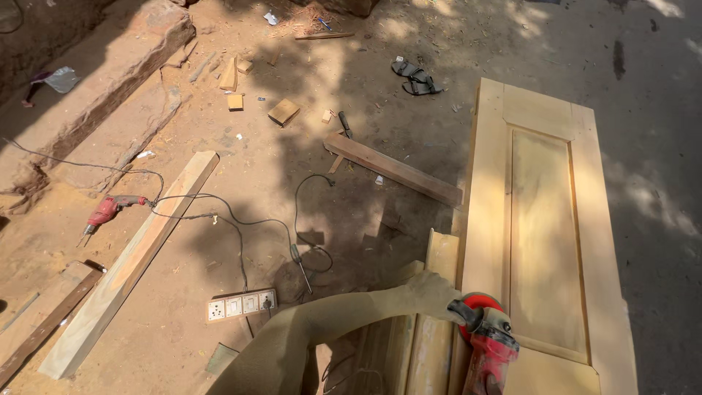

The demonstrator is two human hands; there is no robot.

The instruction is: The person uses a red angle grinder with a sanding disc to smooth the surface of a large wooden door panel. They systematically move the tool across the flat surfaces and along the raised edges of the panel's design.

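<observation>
A pale wooden panel door [541, 219] lies flat on the dirt ground at the right. A red angle grinder [488, 344] rests on the door's lower left part. My left hand [431, 291], its arm coated in dust, reaches in from the lower left and grips the grinder's black side handle [463, 314]. My right hand is out of the picture. Several more pale boards [431, 322] lie stacked beside the door's left edge, under my arm.
A white socket strip [241, 305] with cables lies on the dirt. A red drill [107, 209] sits at the left beside a long timber beam [135, 260]. Further off lie a dark plank [395, 170], wood blocks [284, 111], sandals [415, 78] and a screwdriver [300, 265].
</observation>
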